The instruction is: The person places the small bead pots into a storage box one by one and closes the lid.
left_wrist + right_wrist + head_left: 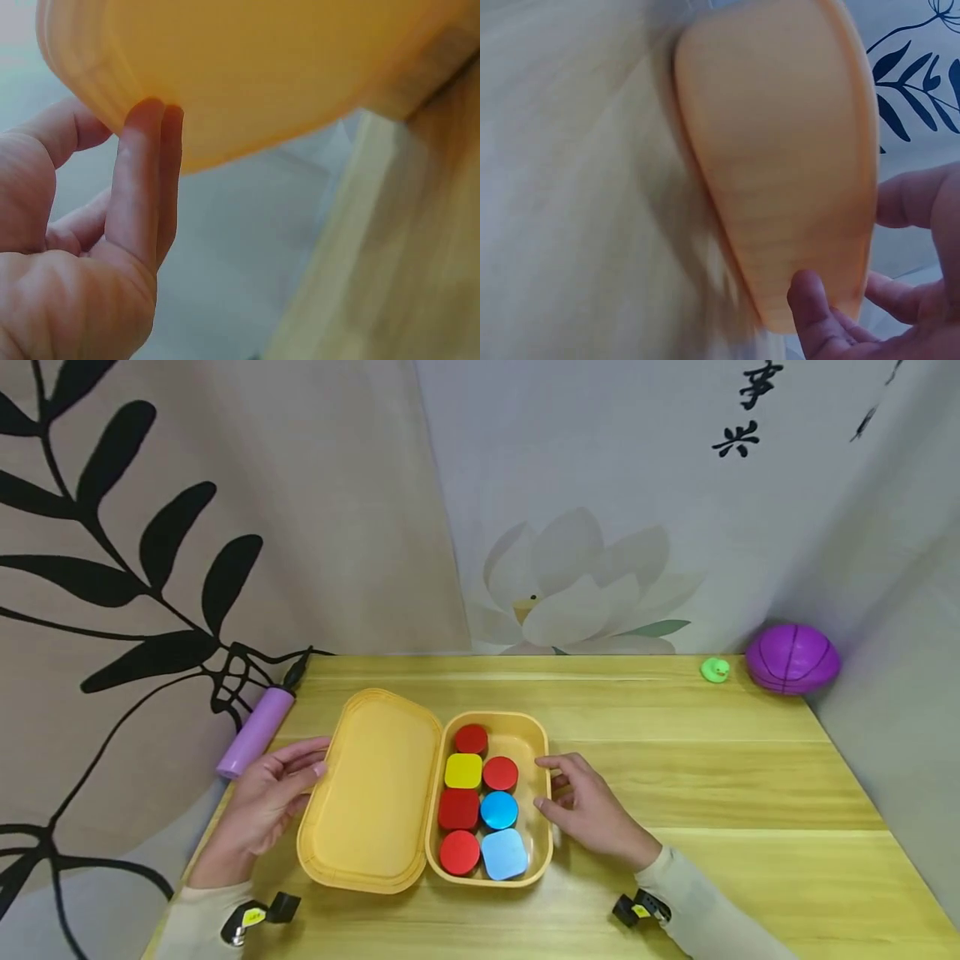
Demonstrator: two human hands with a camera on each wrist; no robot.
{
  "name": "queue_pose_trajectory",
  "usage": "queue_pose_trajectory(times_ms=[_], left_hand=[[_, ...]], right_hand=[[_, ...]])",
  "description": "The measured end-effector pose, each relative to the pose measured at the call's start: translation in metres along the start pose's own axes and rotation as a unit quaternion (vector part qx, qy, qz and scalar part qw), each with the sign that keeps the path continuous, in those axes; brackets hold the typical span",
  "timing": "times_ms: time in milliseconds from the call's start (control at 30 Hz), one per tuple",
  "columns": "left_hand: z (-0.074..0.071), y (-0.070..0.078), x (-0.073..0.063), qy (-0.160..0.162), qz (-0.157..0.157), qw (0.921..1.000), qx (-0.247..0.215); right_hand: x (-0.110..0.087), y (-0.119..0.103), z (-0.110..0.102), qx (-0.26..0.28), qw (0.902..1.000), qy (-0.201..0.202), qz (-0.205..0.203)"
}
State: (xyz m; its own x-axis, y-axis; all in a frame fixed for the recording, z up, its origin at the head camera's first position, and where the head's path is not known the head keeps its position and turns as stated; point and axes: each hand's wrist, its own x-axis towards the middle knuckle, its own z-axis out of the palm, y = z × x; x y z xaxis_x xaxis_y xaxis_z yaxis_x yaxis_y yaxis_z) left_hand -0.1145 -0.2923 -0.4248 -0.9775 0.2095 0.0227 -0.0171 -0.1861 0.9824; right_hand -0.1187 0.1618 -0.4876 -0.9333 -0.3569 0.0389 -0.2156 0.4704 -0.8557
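Observation:
A shallow yellow-orange plastic box (pixel 527 750) sits on the table with its lid (pixel 375 789) off to the left, the lid's right edge against the box's left rim. My left hand (pixel 273 793) pinches the lid's left edge; in the left wrist view, thumb and fingers lie on either side of the lid (pixel 247 67). On the box's right side, my right hand (pixel 592 810) grips the rim and wall. Fingers touch the box's outer wall (pixel 780 150) in the right wrist view. Inside are several blocks: red round and square ones, a yellow square block (pixel 463 771), a blue round block (pixel 498 810) and a light-blue square block (pixel 504 854).
A purple pump (pixel 257 732) with a black nozzle lies at the table's left edge. A small green rubber duck (pixel 715 670) and a purple ball (pixel 793 658) stand at the back right. A printed cloth hangs behind the wooden table (pixel 712 777).

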Motion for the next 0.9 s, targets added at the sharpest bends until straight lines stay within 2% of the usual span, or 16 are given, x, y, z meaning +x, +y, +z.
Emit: queue_pose_trajectory(times_ms=[133,300,433,567,633,733,800,900], left_hand=[[0.021,0.015,0.004,0.021,0.000,0.9988,0.045],[0.048,0.031,0.009,0.040,0.002,0.9952,0.089],[0.069,0.040,0.013,0.054,0.003,0.9910,0.122],[0.091,0.044,0.018,0.067,0.001,0.9845,0.162],[0.101,0.044,0.020,0.070,-0.002,0.9816,0.178],[0.114,0.042,0.024,0.070,-0.003,0.9788,0.192],[0.123,0.040,0.027,0.074,-0.004,0.9774,0.198],[0.135,0.035,0.032,0.076,-0.002,0.9755,0.206]], right_hand=[[0.004,-0.005,-0.003,-0.006,0.9999,0.013,0.009],[0.010,-0.017,-0.005,-0.035,0.9980,0.051,0.012],[0.015,-0.030,-0.005,-0.045,0.9956,0.081,-0.014],[0.021,-0.046,-0.004,-0.038,0.9935,0.093,-0.053],[0.024,-0.053,-0.004,-0.009,0.9938,0.093,-0.060],[0.029,-0.066,-0.006,0.077,0.9933,0.073,-0.047],[0.032,-0.074,-0.007,0.152,0.9868,0.047,-0.031],[0.035,-0.085,-0.007,0.237,0.9713,0.008,-0.014]])
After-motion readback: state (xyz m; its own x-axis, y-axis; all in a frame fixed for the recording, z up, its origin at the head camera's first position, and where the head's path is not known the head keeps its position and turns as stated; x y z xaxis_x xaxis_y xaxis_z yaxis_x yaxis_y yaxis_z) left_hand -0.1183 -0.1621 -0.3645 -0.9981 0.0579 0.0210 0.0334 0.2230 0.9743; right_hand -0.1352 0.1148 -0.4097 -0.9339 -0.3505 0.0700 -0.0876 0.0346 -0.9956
